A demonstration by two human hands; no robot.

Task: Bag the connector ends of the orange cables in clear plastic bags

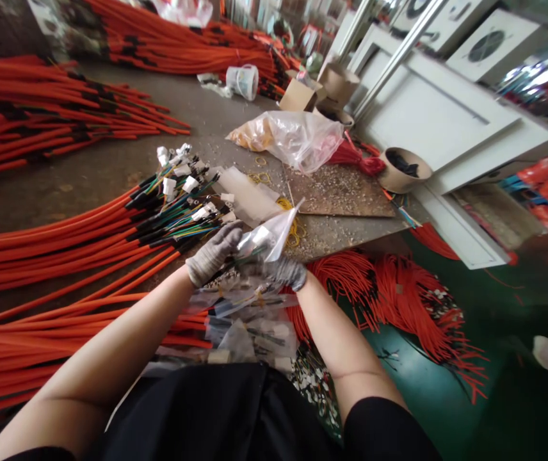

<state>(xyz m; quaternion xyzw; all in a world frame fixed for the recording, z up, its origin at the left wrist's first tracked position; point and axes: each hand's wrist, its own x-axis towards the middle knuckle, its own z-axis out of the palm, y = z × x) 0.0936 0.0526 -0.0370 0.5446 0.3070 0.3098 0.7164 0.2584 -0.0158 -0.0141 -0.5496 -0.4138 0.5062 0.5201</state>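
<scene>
My left hand (214, 256), in a grey knit glove, is closed beside a clear plastic bag (281, 230) and the cable end at its mouth. Green and dark wires and a white connector (260, 235) show through the film. My right hand (286, 272), gloved too, grips the lower side of this bag; its fingers are partly blurred. Left of the hands lies a bundle of orange cables (86, 256) with black sleeves, thin coloured wires and white connectors. Below my hands are more cable ends covered in clear bags (255, 326).
White sheets of bags (248, 195) and yellow rubber bands (294, 230) lie ahead. Beyond them are a large plastic bag (288, 137), a cardboard tub (404, 169) and a white bucket (242, 82). Orange cable bundles (389, 288) hang past the table's right edge.
</scene>
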